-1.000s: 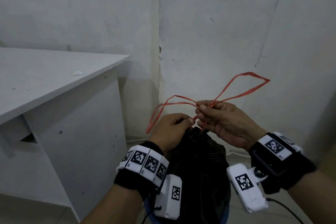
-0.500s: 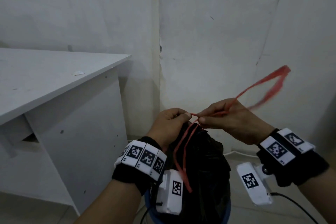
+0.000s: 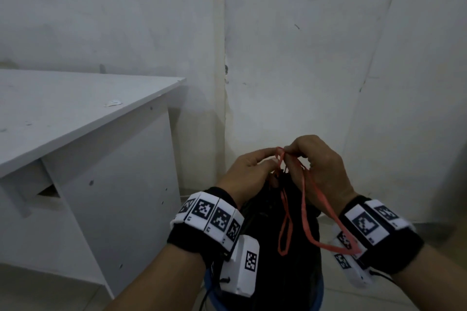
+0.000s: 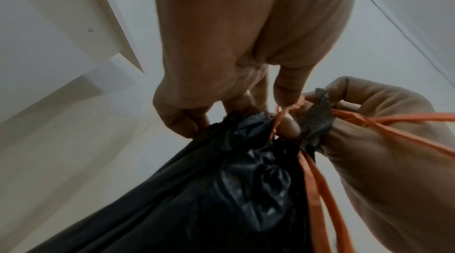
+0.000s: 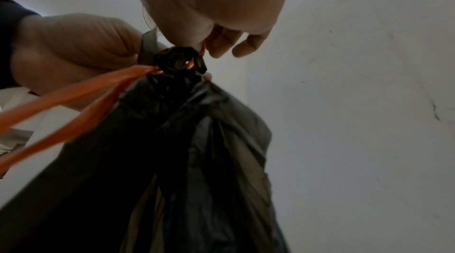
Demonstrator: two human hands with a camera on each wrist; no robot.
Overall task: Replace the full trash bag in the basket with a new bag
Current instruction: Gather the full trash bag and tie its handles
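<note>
Pinching the thin orange drawstring (image 3: 304, 212) with left hand (image 3: 249, 174) and right hand (image 3: 317, 166) at the gathered neck of the soft, crinkly black bag (image 3: 280, 272), likeliest the firmest hold.

Black wristbands (image 3: 202, 240) — white coded tags

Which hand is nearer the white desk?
Left. The left hand pinches the red drawstring at the black bag's neck, on the side towards the desk; the right hand grips the drawstring on the far side.
</note>
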